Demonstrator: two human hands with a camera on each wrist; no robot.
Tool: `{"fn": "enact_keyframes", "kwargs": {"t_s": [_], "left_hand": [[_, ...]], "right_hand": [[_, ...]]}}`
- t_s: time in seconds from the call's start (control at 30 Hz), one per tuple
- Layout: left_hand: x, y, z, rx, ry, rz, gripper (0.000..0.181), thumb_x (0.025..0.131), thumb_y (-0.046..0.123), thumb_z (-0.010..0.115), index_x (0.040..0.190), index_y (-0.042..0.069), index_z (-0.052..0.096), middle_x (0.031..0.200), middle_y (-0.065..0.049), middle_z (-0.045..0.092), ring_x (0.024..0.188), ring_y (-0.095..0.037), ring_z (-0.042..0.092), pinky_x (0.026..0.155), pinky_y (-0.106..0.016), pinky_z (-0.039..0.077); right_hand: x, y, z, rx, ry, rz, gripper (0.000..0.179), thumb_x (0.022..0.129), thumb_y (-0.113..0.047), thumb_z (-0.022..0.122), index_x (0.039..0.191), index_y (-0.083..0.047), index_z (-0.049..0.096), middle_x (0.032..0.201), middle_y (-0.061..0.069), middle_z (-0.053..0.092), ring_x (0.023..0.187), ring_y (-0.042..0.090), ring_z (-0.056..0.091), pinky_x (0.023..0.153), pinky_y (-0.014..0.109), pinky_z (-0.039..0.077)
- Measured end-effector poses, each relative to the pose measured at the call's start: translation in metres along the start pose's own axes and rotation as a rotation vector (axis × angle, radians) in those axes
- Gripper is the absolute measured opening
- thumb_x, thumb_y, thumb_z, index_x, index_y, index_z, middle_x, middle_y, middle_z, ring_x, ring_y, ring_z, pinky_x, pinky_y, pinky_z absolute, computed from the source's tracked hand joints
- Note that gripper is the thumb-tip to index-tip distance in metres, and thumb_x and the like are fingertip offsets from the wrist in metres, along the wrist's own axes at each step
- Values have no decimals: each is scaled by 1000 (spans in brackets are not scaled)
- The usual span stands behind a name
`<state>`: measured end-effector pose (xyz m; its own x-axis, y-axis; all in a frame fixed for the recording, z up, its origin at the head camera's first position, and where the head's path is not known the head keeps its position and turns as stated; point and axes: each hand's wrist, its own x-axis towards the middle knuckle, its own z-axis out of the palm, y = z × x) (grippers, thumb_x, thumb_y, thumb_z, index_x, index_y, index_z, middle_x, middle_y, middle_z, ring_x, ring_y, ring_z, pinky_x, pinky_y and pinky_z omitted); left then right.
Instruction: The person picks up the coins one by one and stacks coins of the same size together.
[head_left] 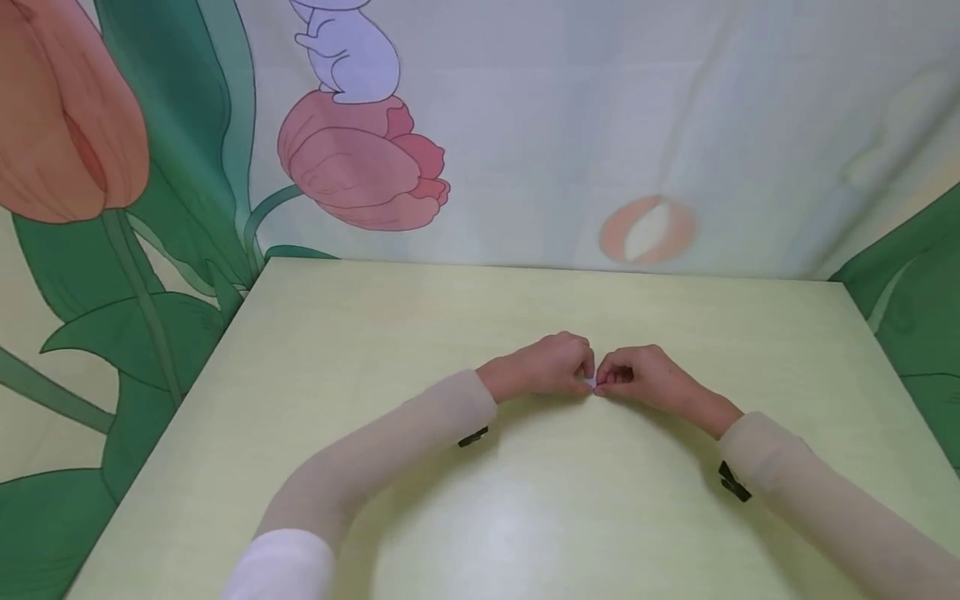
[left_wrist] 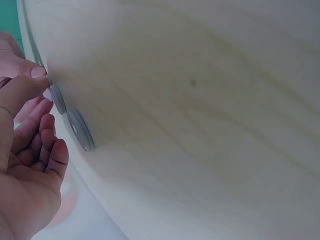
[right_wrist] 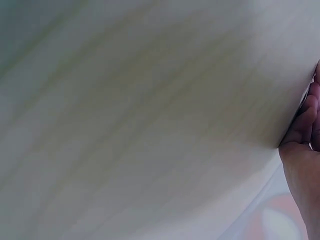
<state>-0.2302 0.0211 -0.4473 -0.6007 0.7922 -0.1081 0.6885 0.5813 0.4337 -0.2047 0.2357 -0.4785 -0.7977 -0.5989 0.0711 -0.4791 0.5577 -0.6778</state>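
Over the middle of the table, my left hand (head_left: 553,364) and right hand (head_left: 647,375) meet fingertip to fingertip. Between them shows a small white piece (head_left: 590,382), its kind too small to tell. Thumb and fingers of the left hand pinch one side of it; the right fingertips pinch the other. The left wrist view shows a grey rounded disc (left_wrist: 80,130) and a smaller grey one (left_wrist: 58,99) lying beside the left fingers (left_wrist: 59,157); the head view hides both. In the right wrist view, only part of the right hand (right_wrist: 302,155) appears at the edge.
A pale wood-grain table (head_left: 420,317) lies under both arms. Behind it hangs a curtain (head_left: 525,167) printed with tulips and a white animal. Small black clips (head_left: 733,482) sit beneath the beige sleeves (head_left: 832,492).
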Motion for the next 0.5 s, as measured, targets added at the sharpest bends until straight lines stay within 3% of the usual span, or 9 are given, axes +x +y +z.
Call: {"fn": "enact_keyframes", "kwargs": {"t_s": [0.23,0.5], "left_hand": [[-2,-2,2,-7,-19,5,16,89,20,77,97,7,77,92,1,64,84,-10,56,73,-17,45],[-3,-5,-1,-53,-36,-13,24,88,30,80,99,9,74,92,3,62,80,-9,55,70,-17,45]], "right_hand": [[-2,-2,-2,37,-47,15,11,90,-9,78,92,-19,73,80,-10,66,75,9,60,69,23,52],[-4,-1,-19,104,-128,41,19,96,0,62,107,-13,69,100,-2,71,94,15,65,85,25,53]]}}
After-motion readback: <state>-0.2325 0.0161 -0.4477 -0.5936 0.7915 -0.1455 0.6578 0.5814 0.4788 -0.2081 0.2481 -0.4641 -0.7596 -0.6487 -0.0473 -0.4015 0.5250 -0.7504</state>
